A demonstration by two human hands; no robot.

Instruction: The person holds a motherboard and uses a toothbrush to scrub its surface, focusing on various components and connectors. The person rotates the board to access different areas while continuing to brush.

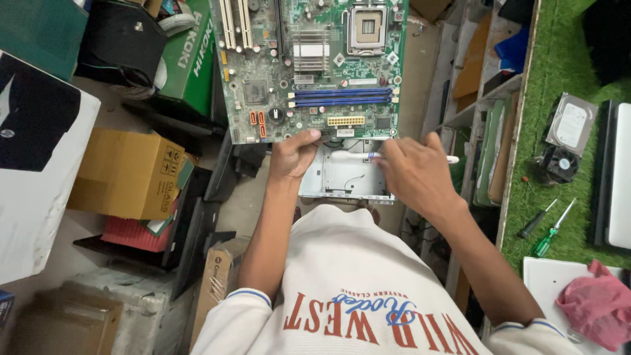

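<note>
- Two hands share the work: the left hand (294, 156) pinches the near edge of the board (312, 66), thumb on top, while the right hand (413, 172) is closed round a white brush (368, 157).
- Board sits above a metal tray (342, 177), out in front of the person's chest, between stacked boxes (125, 174) on the left and a green mat (559, 79) on the right.
- Judging by the grip, a steady hold on the bare edge is wise, with fingers kept off the sockets and pins; light strokes would suit the small parts better than pressing.
- Board's long axis runs away from the person; its blue slots (343, 97) lie crosswise, and the square socket (368, 27) is at the far end.
- Brush lies crosswise along the board's near edge; its white end pokes out right of the hand, and I cannot tell which end carries bristles.
- Screwdrivers (545, 227) and a drive (572, 123) rest on the mat, well apart from both hands.
</note>
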